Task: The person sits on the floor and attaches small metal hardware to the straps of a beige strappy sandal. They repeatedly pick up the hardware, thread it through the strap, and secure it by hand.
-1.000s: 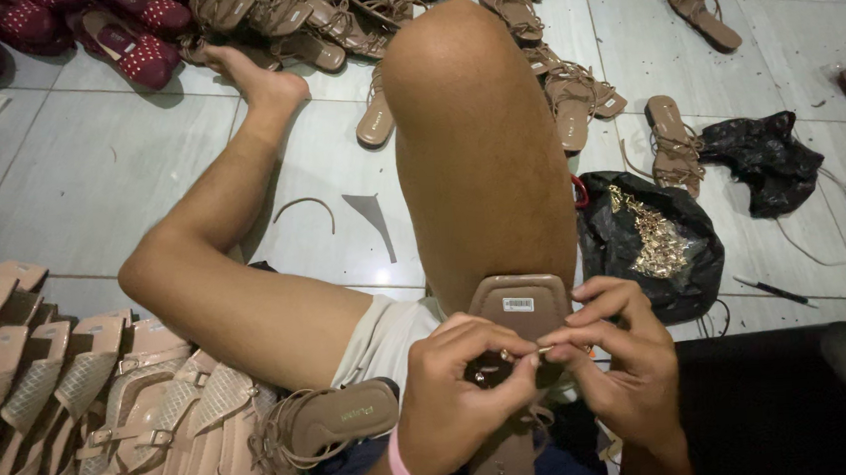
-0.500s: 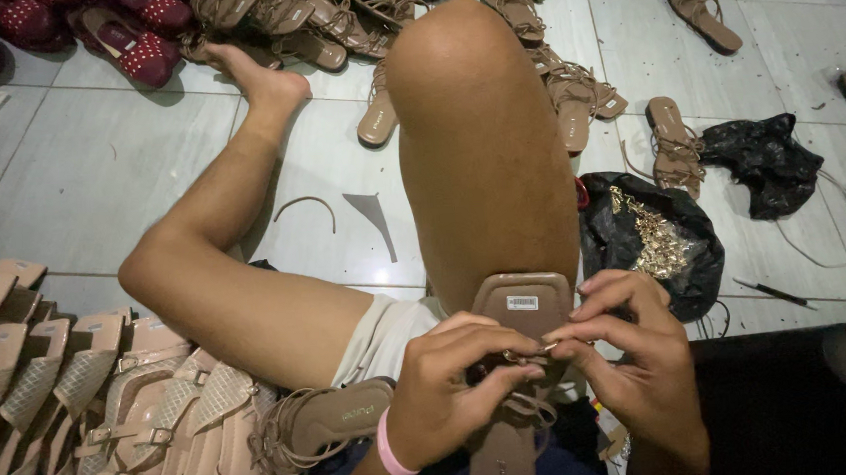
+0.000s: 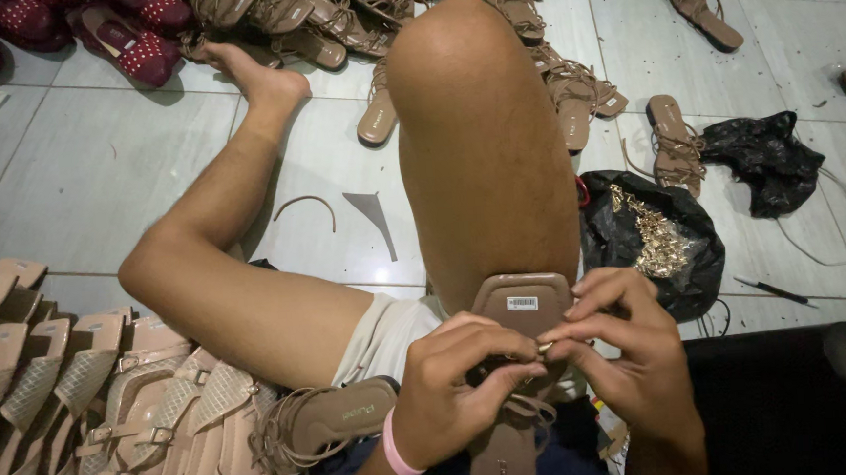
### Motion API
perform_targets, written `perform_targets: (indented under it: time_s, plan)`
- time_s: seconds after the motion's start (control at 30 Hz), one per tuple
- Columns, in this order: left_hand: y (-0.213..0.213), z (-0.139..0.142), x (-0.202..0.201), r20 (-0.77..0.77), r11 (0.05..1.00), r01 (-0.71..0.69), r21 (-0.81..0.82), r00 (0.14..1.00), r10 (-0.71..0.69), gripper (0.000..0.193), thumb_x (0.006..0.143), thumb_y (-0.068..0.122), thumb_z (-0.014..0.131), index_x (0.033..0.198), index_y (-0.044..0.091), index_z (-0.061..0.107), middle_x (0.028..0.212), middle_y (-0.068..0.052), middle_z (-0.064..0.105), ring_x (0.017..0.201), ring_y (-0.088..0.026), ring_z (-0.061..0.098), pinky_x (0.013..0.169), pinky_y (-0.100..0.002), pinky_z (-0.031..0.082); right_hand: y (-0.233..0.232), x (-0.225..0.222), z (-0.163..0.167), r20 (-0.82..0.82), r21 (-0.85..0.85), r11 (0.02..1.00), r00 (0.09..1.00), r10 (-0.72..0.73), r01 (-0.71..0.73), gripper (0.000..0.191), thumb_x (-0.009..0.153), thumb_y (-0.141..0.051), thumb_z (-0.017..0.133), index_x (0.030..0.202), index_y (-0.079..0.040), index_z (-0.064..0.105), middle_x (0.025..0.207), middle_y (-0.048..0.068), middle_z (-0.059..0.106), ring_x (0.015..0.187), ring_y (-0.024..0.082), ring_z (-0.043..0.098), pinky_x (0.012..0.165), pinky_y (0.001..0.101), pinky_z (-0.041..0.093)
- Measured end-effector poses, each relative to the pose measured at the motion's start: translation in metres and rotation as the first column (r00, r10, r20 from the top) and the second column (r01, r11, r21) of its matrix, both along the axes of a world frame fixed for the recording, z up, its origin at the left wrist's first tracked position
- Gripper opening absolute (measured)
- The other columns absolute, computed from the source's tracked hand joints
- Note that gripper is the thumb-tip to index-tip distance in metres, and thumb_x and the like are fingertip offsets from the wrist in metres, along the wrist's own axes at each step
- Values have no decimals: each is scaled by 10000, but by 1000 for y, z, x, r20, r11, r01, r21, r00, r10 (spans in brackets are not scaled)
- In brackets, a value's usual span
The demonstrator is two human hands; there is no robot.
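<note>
A tan flat sandal (image 3: 523,305) lies lengthwise on my lap, toe end resting against my raised right thigh. My left hand (image 3: 457,387), with a pink band on the wrist, and my right hand (image 3: 621,353) meet over its middle. Both pinch a small gold metal piece (image 3: 544,347) and the thin brown strap (image 3: 532,412) there. The fingers hide most of the strap and the piece. A second tan sandal (image 3: 331,419) with gathered cords lies against my left thigh.
Pale pink sandals (image 3: 81,405) are stacked at the lower left. A black bag of gold fittings (image 3: 653,238) sits to the right, another black bag (image 3: 761,158) beyond. Brown sandals (image 3: 676,139) and red shoes (image 3: 122,41) lie across the tiled floor. Two strap scraps (image 3: 373,216) lie between my legs.
My hands have shifted slightly lower and closer together on the sandal, fingertips pinching tighter at its middle. The sandal and my legs stay as they were.
</note>
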State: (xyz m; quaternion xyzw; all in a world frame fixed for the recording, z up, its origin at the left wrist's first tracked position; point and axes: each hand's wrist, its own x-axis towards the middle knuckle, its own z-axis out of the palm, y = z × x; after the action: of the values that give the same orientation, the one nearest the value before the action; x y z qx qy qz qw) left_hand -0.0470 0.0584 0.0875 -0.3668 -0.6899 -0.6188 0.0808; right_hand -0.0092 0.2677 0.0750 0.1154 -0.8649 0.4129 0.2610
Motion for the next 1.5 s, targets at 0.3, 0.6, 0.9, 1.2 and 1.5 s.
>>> perform_targets:
  time_s: [0.3, 0.6, 0.9, 1.2, 1.5]
  plan:
    - [-24, 4, -20, 114, 952, 290, -93, 953, -279, 446, 881, 46, 813, 1303, 28, 672, 1145, -134, 748, 1025, -267, 757, 902, -344, 590, 4, -2, -16, 38, -184, 977, 992, 120, -111, 144, 781, -149, 832, 904, -87, 789, 986, 32, 584, 1041, 200, 587, 925, 329, 482]
    - [-31, -2, -36, 177, 916, 377, -138, 919, -352, 534, 882, -32, 751, 1398, 72, 661, 1094, -134, 777, 885, -230, 769, 801, -324, 600, 6, -3, -23, 56, -300, 945, 986, 156, -132, 127, 827, -127, 808, 928, -54, 784, 1014, 37, 574, 1061, 198, 579, 946, 330, 485]
    - [-27, 6, -32, 125, 934, 311, -175, 948, -292, 428, 854, 21, 795, 1271, 68, 708, 1131, -129, 773, 925, -255, 768, 800, -326, 598, 16, -9, -33, 96, -372, 902, 958, 272, -219, 104, 848, -90, 794, 936, -35, 789, 1022, 39, 575, 1062, 191, 569, 949, 336, 489]
    - [-21, 10, -10, -142, 969, 80, -234, 983, -116, 434, 906, 31, 769, 1315, 5, 627, 1124, -173, 714, 1006, -337, 719, 862, -373, 575, 13, -8, -34, 133, -462, 870, 957, 259, -171, 76, 881, -28, 754, 952, -10, 775, 1073, 66, 583, 1063, 170, 579, 931, 300, 490]
    - [-10, -1, -3, -312, 972, -135, -195, 948, 69, 303, 891, -4, 786, 1167, -44, 666, 1045, -150, 716, 903, -302, 741, 773, -354, 604, 9, -8, -33, 111, -462, 876, 970, 215, -141, 61, 905, -31, 747, 953, 5, 759, 1064, 70, 587, 1041, 166, 581, 910, 278, 475]
